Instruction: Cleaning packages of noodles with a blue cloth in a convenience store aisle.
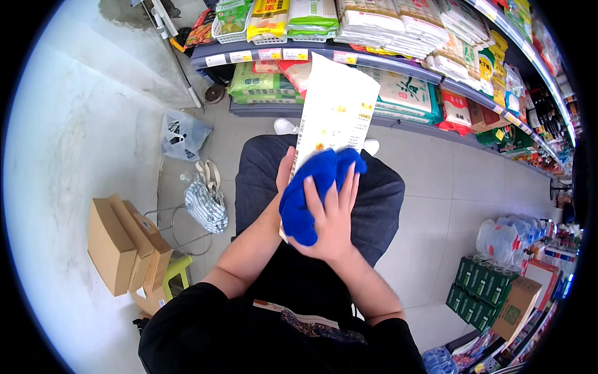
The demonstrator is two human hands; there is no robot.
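Note:
A white paper package of noodles, printed with writing and small orange pictures, lies tilted above my lap. My left hand supports it from below along its left edge; most of that hand's fingers are hidden beneath. Over the package's near part is a bunched blue cloth. My right hand presses on this cloth with fingers spread, its thumb tucked at the cloth's near edge. Dark trousers cover my bent knees under the package.
Ahead, a store shelf holds stacked noodle packages, with rice bags lower down. To the left are a plastic bag, a striped cloth bag, cardboard boxes and a green stool. Green cartons stand at right.

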